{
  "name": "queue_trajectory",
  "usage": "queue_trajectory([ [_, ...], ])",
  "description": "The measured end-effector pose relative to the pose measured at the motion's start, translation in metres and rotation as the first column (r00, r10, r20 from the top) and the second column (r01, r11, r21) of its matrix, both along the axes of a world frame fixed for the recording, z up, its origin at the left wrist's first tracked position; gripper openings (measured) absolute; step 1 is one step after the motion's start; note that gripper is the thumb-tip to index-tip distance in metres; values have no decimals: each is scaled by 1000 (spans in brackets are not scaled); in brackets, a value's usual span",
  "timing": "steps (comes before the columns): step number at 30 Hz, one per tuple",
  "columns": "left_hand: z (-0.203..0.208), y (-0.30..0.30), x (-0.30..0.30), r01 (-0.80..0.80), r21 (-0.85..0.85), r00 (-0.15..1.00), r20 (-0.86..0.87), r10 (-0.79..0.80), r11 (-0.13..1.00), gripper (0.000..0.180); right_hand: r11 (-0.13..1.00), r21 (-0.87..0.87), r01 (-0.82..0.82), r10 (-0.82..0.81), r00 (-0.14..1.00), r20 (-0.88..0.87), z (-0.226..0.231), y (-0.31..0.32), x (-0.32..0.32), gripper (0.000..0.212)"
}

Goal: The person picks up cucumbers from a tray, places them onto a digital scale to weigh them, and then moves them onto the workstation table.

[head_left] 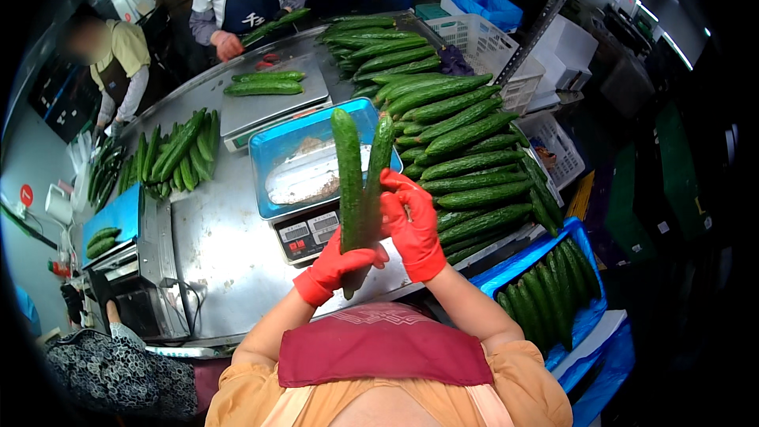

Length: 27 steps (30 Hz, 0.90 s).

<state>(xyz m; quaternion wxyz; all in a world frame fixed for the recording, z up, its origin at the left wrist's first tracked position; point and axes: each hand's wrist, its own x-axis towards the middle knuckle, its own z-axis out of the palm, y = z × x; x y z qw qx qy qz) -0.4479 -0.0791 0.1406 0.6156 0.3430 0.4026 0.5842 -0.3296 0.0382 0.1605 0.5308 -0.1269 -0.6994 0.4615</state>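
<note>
Two long green cucumbers stand upright side by side in front of me, the left cucumber (pixel 349 174) and the right cucumber (pixel 382 150). My left hand (pixel 338 269), in a red rubber glove, is closed around their lower part. My right hand (pixel 413 225), gloved the same way, has its fingers curled against the right cucumber; their lower ends are blurred and partly covered. Just beyond my hands, a blue tray (pixel 259 178) with a whitish, stained lining rests on a digital scale (pixel 297 240).
A large cucumber pile (pixel 466 146) covers the table's right side. More cucumbers (pixel 178 154) lie at the left, near another scale (pixel 122 229). A blue-lined crate (pixel 593 269) of cucumbers stands at lower right. Across the metal table (pixel 213 245), a co-worker (pixel 245 0) holds a cucumber.
</note>
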Motion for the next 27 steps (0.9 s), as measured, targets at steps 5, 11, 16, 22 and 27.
queue_trajectory([
  [5, 0, -8, -17, 116, -31, 993, 11, -116, 993, 76, 804, -562, -195, 291, 953, 85, 32, -16, 16, 18],
  [11, -7, -9, -11, 125, 9, 992, 28, -126, 992, 87, 835, 534, -133, -324, 665, 673, 26, -12, 10, 19],
  [16, 4, -18, -23, 84, 29, 945, 315, -89, 996, 100, 753, -456, -475, 657, 492, 572, 80, -19, 53, 22],
  [22, 6, -32, -48, 106, 80, 897, 422, -131, 991, 91, 563, -772, -295, 823, 281, 493, 18, -1, 143, 39],
  [27, 5, -33, -58, 152, 65, 984, 78, -157, 986, 86, 927, -283, -244, 331, 181, 926, 5, -20, 165, 48],
])
